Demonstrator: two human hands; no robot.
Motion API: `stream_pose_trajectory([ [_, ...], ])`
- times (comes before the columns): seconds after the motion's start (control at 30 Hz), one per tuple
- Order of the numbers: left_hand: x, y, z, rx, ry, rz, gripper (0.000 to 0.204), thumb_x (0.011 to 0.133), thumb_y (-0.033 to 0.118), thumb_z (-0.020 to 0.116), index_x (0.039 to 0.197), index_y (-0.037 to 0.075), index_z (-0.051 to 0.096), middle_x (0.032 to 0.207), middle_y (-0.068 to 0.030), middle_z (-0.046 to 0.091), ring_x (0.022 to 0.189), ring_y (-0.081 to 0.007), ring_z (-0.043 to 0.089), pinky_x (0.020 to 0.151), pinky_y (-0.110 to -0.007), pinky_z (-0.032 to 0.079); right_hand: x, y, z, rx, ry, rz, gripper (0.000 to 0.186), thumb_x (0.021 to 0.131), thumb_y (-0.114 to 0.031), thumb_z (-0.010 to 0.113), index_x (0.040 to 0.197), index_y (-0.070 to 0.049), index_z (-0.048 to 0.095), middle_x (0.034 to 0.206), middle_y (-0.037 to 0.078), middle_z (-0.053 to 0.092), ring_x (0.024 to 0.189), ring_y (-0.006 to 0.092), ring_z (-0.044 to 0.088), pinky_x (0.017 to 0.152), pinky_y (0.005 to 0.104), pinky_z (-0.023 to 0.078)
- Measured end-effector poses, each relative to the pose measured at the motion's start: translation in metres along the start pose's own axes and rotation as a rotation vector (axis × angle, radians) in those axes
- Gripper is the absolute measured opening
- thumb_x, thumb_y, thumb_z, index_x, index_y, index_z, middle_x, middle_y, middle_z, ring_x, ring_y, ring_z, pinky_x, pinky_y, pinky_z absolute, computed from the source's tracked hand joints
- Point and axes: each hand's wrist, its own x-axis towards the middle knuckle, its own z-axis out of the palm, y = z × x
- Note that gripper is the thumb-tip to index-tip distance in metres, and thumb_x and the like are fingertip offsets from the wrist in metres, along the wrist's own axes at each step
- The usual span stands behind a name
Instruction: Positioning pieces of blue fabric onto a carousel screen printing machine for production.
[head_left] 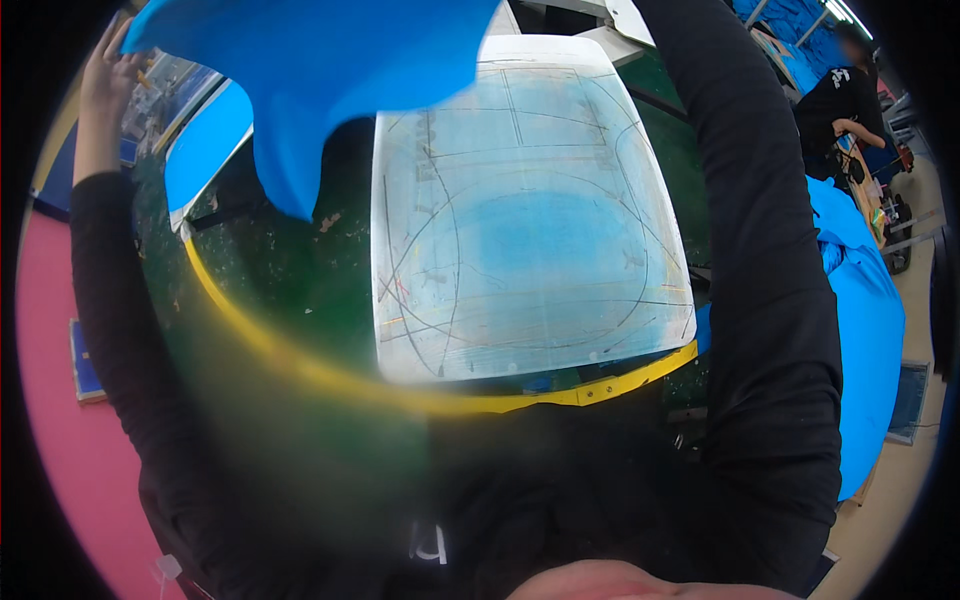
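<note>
Left hand [108,75] pinches blue cloth [335,60], hanging across white board's upper-left corner [535,300]; right hand out of view, grip can't tell. Best keep edge taut, avoid folds.

Blue cloth [330,60] looks matt, smooth, wht board [520,240] w/ scuffed surf.

Shows white print [428,543], twice, on black.
Marks wearer's shirt [560,480] front; also marks co-worker's top [822,112], too small to read.
</note>
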Motion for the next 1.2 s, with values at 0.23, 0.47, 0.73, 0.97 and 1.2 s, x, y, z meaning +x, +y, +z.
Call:
stream_pose_trajectory([
  [0.23, -0.092, -0.089, 0.026, 0.374, -0.344, -0.074, 0.056, 0.08, 0.017, 0.073, 0.129, -0.001, 0.051, 0.107, -0.0097, 0.058, 0.088, -0.0099, 0.056, 0.082, -0.025, 0.047, -0.071, -0.022, -0.114, -0.399, 0.232, -0.066, 0.018, 0.084, -0.009, 0.061, 0.099, -0.002, 0.064, 0.086, 0.007, 0.063, 0.074, 0.0191, 0.058, 0.065, 0.034, 0.049],
  [0.47, -0.237, -0.16, 0.039, 0.488, -0.394, -0.354, 0.077, 0.078, 0.007, 0.074, 0.14, -0.007, 0.03, 0.116, -0.0161, 0.056, 0.073, -0.0122, 0.061, 0.059, -0.022, 0.053, -0.238, 0.016, -0.121, -0.596, 0.407, 0.165, 0.054, 0.086, -0.012, 0.066, 0.13, 0.009, 0.044, 0.128, 0.022, 0.051, 0.116, 0.0284, 0.052, 0.102, 0.0356, 0.041],
  [0.73, -0.348, -0.218, -0.001, 0.508, -0.469, -0.58, 0.079, 0.08, 0.003, 0.07, 0.143, -0.005, 0.024, 0.117, -0.0153, 0.056, 0.066, -0.0093, 0.059, 0.055, -0.02, 0.052, -0.397, 0.017, -0.112, -0.48, 0.487, 0.477, 0.076, 0.079, -0.002, 0.07, 0.142, 0.005, 0.029, 0.142, 0.026, 0.036, 0.126, 0.0313, 0.044, 0.105, 0.0374, 0.036],
  [0.97, -0.414, -0.223, -0.028, 0.502, -0.542, -0.733, 0.084, 0.078, 0.0, 0.071, 0.145, -0.004, 0.02, 0.119, -0.0194, 0.052, 0.062, -0.0081, 0.057, 0.053, -0.02, 0.052, -0.507, 0.014, -0.11, -0.537, 0.542, 0.484, 0.078, 0.076, -0.003, 0.071, 0.141, 0.007, 0.029, 0.138, 0.024, 0.042, 0.119, 0.0275, 0.05, 0.098, 0.0333, 0.042],
  [1.2, -0.43, -0.212, -0.054, 0.491, -0.526, -0.74, 0.087, 0.078, 0.002, 0.072, 0.145, -0.005, 0.015, 0.126, -0.0222, 0.048, 0.067, -0.0105, 0.058, 0.052, -0.021, 0.053, -0.559, 0.012, -0.082, -0.494, 0.516, 0.541, 0.087, 0.075, 0.002, 0.072, 0.143, 0.009, 0.018, 0.142, 0.024, 0.035, 0.125, 0.026, 0.044, 0.101, 0.0323, 0.04],
])
